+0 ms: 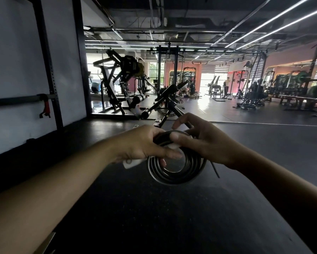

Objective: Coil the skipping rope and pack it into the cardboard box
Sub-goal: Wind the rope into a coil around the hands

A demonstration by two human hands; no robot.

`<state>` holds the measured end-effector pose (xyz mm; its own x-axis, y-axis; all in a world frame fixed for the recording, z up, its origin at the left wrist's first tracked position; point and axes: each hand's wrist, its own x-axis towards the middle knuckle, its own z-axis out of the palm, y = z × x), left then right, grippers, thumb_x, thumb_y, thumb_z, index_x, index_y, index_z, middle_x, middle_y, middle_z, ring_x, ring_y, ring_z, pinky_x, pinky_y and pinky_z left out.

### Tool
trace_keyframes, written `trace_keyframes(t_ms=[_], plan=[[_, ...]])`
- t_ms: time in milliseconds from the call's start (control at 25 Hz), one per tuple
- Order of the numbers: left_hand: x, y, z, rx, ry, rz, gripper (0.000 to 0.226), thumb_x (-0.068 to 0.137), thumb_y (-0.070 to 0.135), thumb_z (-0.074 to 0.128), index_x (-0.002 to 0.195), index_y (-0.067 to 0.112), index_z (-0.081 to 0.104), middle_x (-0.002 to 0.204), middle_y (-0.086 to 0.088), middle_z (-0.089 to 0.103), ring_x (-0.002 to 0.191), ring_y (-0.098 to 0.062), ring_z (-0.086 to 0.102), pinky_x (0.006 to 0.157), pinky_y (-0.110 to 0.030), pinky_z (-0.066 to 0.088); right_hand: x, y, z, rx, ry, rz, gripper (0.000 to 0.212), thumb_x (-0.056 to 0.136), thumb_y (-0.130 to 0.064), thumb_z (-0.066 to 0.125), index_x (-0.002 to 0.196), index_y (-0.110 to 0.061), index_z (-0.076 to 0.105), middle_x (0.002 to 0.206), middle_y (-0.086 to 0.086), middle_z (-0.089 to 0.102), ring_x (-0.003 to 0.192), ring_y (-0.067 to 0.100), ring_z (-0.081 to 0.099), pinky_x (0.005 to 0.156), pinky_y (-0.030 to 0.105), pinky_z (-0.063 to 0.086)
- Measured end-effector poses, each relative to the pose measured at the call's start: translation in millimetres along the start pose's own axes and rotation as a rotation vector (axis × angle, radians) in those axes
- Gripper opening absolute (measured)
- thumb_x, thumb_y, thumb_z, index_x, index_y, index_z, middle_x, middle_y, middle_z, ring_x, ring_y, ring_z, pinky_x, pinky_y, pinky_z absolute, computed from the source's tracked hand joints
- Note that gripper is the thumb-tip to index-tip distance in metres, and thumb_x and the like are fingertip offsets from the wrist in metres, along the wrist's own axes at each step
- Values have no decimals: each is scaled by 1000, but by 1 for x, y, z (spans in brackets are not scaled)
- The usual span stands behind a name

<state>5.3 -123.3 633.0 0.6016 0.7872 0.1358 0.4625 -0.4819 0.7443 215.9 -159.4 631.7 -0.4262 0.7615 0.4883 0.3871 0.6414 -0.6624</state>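
Note:
The skipping rope [174, 176] is a dark glossy cord wound into several round loops, held in the air above the black floor. My left hand [141, 143] grips the coil at its upper left, and a white handle [131, 163] sticks out below that hand. My right hand [203, 142] pinches the top of the coil between thumb and fingers, with the forefinger lifted. A short loose end of cord [214, 169] hangs down under my right wrist. No cardboard box is in view.
Black rubber floor [154, 217] stretches below and ahead. A white wall with a black rack upright [49, 70] and a bar stands to the left. Weight machines [121, 79] and a bench frame [168, 105] stand ahead. People are far off at the back.

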Motion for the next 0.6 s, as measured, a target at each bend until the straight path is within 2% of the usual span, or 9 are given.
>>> trace_keyframes(t_ms=[80,120,240,320,400,480,560,600], plan=[[-3,-7,12,-102,127,28,38,83,27,82,117,18,69,105,0,80,100,-28,76,90,-37,60,-4,8,-1,29,92,38,38,90,-43,64,108,-10,66,78,19,69,58,11,58,52,25,44],[-3,-8,16,-162,198,44,40,83,30,82,119,20,68,105,1,80,97,-28,76,85,-37,61,-5,11,-2,65,141,49,36,91,-43,63,107,-12,69,80,16,69,60,13,60,52,26,46],[-3,-9,29,-295,382,72,47,82,37,80,122,22,60,106,2,77,82,-17,77,72,-25,59,-8,21,7,272,261,81,30,102,-34,54,118,-15,70,100,6,77,84,15,73,71,26,59],[-1,-12,37,-353,469,88,55,77,49,77,122,24,59,103,6,74,82,-11,75,75,-26,58,-8,30,28,473,348,101,32,105,-31,49,127,-15,66,107,12,75,88,25,72,75,35,60],[-3,-20,42,-322,562,84,54,79,54,71,123,24,58,103,10,71,87,-5,71,72,-14,53,-3,38,57,597,441,102,34,106,-31,47,132,-17,63,115,18,74,94,39,71,82,50,60],[-9,-36,44,-231,616,75,46,86,49,68,123,24,57,106,13,70,88,6,67,66,-4,47,1,43,88,616,515,147,34,108,-33,43,129,-17,64,112,21,74,88,40,73,82,50,60],[-20,-62,41,-215,636,41,38,89,49,67,119,27,59,101,14,72,83,8,68,68,-9,50,3,46,117,635,536,224,37,108,-36,39,121,-18,68,105,19,76,79,35,74,76,45,61],[-28,-77,38,-225,645,17,39,88,51,67,119,28,61,99,12,73,82,2,71,71,-19,56,4,47,131,642,513,256,37,109,-36,38,119,-20,69,104,16,77,79,32,74,75,42,61]])
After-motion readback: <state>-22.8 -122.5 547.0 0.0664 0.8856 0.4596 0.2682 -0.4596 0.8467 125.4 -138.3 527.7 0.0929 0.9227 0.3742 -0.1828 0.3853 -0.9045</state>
